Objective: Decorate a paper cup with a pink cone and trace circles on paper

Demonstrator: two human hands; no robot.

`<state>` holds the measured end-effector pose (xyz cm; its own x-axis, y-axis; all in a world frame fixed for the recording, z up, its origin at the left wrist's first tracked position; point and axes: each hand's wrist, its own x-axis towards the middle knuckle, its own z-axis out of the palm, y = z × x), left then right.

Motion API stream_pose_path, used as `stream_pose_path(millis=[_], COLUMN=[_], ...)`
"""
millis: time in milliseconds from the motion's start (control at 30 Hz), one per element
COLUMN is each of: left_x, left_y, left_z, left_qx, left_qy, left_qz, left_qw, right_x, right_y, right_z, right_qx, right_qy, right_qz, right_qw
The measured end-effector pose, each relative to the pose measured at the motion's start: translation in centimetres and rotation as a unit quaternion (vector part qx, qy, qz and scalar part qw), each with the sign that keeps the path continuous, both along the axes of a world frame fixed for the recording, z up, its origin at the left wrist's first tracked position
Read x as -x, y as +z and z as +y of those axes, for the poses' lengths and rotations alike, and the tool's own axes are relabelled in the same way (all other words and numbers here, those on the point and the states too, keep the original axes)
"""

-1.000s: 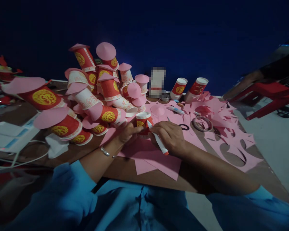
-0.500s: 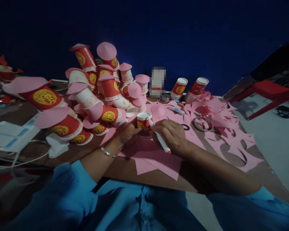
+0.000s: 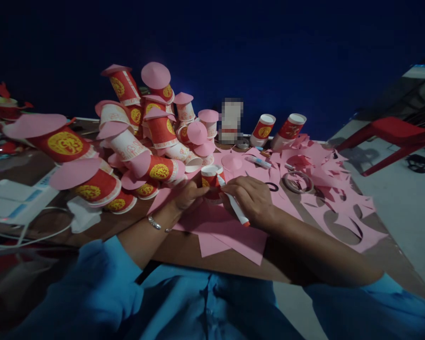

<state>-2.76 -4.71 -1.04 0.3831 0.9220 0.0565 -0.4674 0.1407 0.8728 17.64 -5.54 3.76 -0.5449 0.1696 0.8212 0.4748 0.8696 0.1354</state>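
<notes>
A red paper cup (image 3: 209, 178) with a white rim and a gold print stands upright on pink paper sheets (image 3: 230, 231) in front of me. My left hand (image 3: 190, 194) is closed on the cup's left side, thumb across its front. A white glue pen (image 3: 238, 208) with an orange end is pinched in my right hand (image 3: 253, 198), its tip touching the cup just below the rim. A pink paper cone (image 3: 232, 161) lies behind the cup. To the left, several red and white cups (image 3: 161, 132) with pink cone tops are piled up.
Two red cups (image 3: 263, 130) stand at the back. Cut pink scraps (image 3: 326, 174), a tape roll (image 3: 298, 182) and another pen (image 3: 260, 162) lie right. White boxes (image 3: 12, 200) and cables are at left; a red stool (image 3: 393, 132) stands beyond the table.
The pen has tilted very slightly in my right hand, its tip still at the cup. At the far right, a dark shape has moved away, showing more of the background.
</notes>
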Motion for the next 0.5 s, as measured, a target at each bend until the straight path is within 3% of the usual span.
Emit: stream_pose_path(millis=[500], left_x=[-0.3], left_y=[1.3], left_z=[-0.2], left_qx=[0.009], left_qy=[-0.013], left_qz=[-0.006], left_qw=[1.000], right_x=[0.2], right_y=[0.1], right_z=[-0.2], right_qx=[-0.006], right_qy=[0.018], right_qz=[0.011], right_qw=[1.000])
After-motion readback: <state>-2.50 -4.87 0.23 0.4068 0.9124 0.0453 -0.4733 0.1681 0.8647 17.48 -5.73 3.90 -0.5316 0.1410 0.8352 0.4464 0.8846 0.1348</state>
